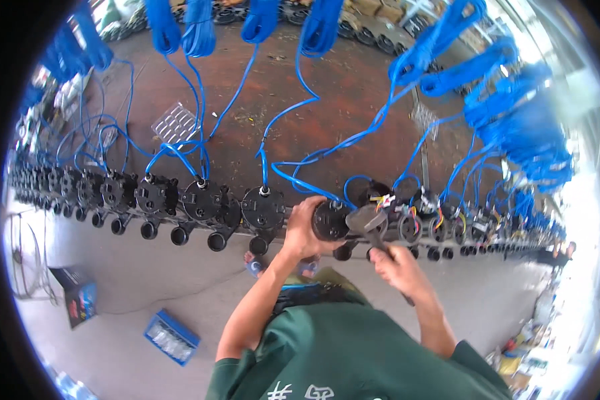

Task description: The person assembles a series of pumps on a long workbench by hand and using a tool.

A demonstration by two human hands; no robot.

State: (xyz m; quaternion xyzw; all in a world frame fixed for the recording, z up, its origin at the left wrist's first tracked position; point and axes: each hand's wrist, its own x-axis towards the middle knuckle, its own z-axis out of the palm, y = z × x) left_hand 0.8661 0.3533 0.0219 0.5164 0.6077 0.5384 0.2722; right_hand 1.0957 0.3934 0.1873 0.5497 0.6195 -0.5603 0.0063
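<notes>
- the left hand point(305, 230) is wrapped around a black round pump body point(331, 221) that sits in a long row of like units point(180, 200) on a rail; fingers curled tight on its rim.
- the right hand point(395, 261) is clenched on the handle of a dark hand tool point(370, 223), whose head lies against the pump body's right side.
- the pump body looks heavy, rigid cast metal or hard plastic, not fragile; its round rim gives the surest hold.
- its round face points up toward the camera, and its outlet pipe points down toward the person; the long axis runs along that line.
- a blue cable point(300, 180) leaves its top, soft and springy, and loops away over the brown floor point(340, 93).
- coloured wires point(385, 199) show at the next unit, thin and easily nicked.
</notes>
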